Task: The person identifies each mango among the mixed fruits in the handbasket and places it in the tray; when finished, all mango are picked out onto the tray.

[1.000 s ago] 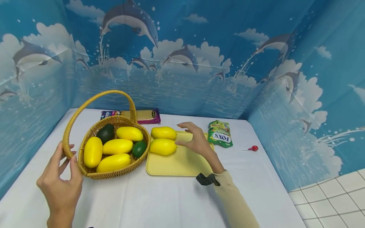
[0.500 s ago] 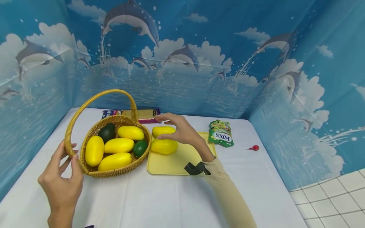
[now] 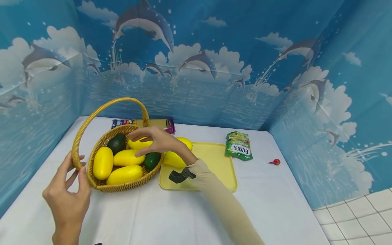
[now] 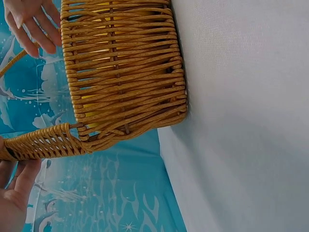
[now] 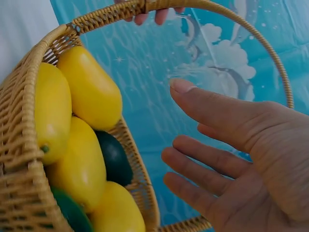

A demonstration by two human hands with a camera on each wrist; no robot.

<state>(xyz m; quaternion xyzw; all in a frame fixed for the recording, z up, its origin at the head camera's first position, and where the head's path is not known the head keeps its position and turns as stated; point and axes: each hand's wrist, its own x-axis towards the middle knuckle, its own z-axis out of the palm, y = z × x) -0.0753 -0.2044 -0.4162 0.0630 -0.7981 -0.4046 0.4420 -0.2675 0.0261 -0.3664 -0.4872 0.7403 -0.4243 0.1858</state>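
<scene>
Lying in the basket (image 3: 128, 186) are four yellow fruits (image 3: 125, 175) and two green fruits (image 3: 116, 144).

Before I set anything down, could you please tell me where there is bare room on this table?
Bare cloth lies between the left hand and right sleeve, and right of that sleeve, nearer than the lollipop. The tray looks bare on the right. The basket is crowded with fruit, the right hand above it.

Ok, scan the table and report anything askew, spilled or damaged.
Nothing looks spilled or damaged; the fruit sits inside the basket. Slightly odd: the green FOX'S bag by the far right corner of the tray, because its lettering appears upside down in the head view.
</scene>
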